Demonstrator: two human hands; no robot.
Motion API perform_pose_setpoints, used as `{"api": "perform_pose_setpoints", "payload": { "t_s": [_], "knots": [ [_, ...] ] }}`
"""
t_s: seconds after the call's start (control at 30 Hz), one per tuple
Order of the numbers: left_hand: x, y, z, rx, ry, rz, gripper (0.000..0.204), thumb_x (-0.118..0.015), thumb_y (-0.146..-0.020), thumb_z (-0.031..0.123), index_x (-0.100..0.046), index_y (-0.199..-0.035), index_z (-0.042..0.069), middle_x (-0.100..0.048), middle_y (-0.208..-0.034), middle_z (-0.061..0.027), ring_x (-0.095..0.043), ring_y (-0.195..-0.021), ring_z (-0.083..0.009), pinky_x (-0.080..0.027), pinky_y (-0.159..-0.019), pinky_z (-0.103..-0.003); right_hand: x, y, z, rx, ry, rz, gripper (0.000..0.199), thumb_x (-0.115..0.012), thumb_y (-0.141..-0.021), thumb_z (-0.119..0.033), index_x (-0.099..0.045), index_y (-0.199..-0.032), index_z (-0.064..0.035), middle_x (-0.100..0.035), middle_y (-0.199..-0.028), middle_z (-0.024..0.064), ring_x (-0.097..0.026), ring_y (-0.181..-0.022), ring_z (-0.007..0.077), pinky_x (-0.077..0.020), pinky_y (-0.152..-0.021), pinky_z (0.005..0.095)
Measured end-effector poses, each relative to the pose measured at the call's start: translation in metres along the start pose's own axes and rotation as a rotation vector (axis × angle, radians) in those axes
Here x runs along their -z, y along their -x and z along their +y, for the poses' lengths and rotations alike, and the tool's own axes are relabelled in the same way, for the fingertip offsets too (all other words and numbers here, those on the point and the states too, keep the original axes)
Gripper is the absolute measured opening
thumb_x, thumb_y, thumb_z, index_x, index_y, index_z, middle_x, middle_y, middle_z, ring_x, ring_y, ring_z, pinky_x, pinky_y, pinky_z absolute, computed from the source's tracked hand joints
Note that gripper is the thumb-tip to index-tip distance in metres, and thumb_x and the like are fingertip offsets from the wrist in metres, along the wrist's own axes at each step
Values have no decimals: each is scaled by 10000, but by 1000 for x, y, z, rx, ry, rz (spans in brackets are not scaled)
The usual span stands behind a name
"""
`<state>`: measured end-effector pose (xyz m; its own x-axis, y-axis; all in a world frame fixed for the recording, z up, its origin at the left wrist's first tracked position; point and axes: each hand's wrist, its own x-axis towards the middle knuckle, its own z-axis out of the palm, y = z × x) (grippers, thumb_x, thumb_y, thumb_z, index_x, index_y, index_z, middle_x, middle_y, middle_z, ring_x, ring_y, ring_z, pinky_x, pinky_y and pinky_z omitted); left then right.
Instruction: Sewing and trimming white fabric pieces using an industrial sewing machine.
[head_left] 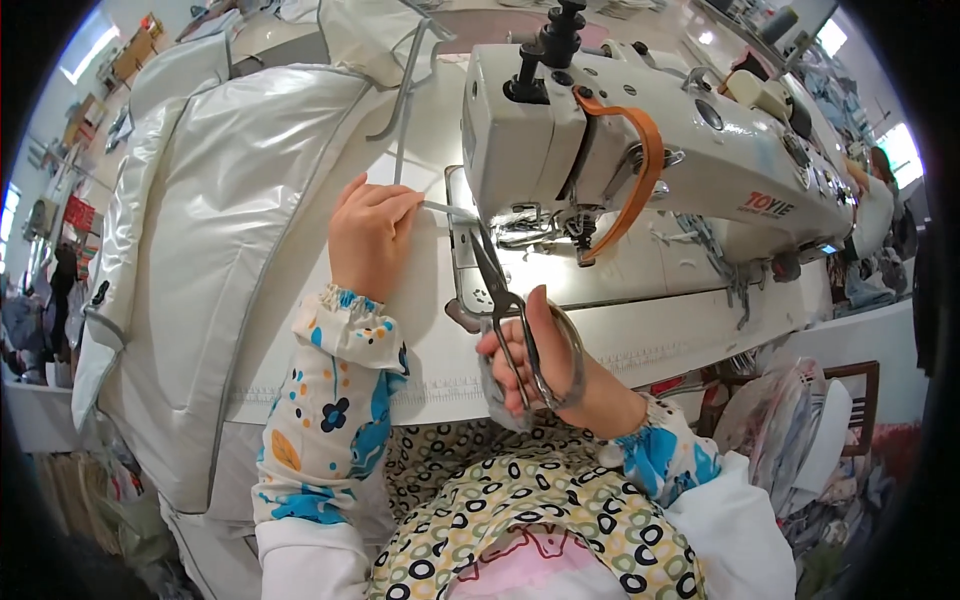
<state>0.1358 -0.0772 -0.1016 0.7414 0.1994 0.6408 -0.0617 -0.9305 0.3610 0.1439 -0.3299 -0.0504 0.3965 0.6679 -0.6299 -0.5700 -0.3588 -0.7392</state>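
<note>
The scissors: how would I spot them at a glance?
Start at the big cream-white sewing machine on the white table. Just in front of its needle end, the right hand holds long grey metal scissors, blades pointing up toward the left hand. They are the only loop-handled steel tool there.

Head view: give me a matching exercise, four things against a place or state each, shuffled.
Things:
1. scissors
2. left hand
3. orange strap
4. white shiny fabric

Places or states:
A. hangs looped on the sewing machine head
B. pinches a thin grey strip
C. spread over the left of the table
D. held in the right hand, blades toward the needle

Pairs: 1-D, 2-B, 3-A, 4-C
</note>
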Motion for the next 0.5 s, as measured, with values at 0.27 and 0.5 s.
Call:
{"api": "perform_pose_setpoints", "payload": {
  "t_s": [0.27, 0.5],
  "knots": [
    [8, 8, -9, 99, 15, 50, 210, -672, -835, 64, -738, -1035, 64, -731, -1068, -85, -660, -973, -292, -475, -969, -443, 26, 31, 15, 137, 307, 46, 637, -423, -983, -631, -577, -1021, -14, -436, -645, -33, -445, -545, 69, -389, -511, 255],
    [79, 106, 53, 149, 20, 198, 440, -706, -793, -9, -655, -1226, 48, -693, -1153, -141, -646, -938, -334, -503, -801, -413, 79, 82, 27, 549, 1493, 834, 457, -743, -788, -125, -590, -1189, 30, -550, -1176, 244, -540, -1104, 424, -444, -961, 510]
  ]
}}
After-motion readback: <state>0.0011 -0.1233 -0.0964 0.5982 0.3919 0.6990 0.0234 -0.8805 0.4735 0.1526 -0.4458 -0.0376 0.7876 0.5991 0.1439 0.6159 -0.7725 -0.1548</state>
